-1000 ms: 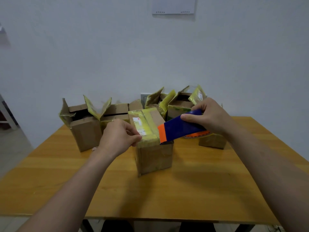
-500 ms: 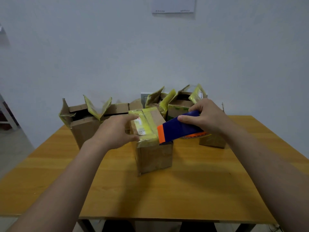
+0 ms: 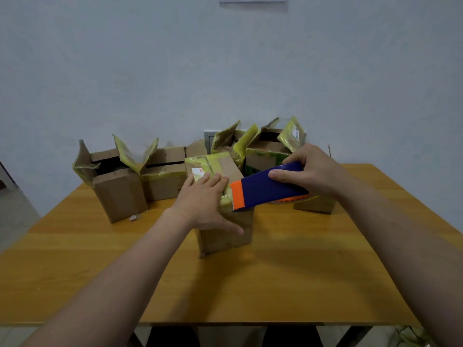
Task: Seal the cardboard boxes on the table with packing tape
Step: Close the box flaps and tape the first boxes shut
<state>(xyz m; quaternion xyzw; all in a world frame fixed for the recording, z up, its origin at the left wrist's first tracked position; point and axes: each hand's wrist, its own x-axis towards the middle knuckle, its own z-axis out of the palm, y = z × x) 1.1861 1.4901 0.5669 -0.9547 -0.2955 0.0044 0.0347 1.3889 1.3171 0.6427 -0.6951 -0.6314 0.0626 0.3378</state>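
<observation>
Wooden table (image 3: 275,284) by a white wall (image 3: 225,71). Left hand (image 3: 203,201) flat on a box (image 3: 225,239); right hand (image 3: 310,171) grips the tape holder (image 3: 265,191).

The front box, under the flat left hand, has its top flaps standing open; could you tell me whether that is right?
Not quite: the head view shows the front box with its top flaps folded shut, not standing open. The left hand does lie flat on it, while the right hand grips the tape dispenser at its edge.

Blue-and-orange tape dispenser (image 3: 265,190), yellow-taped brown box (image 3: 220,171), amber table (image 3: 275,284).
</observation>
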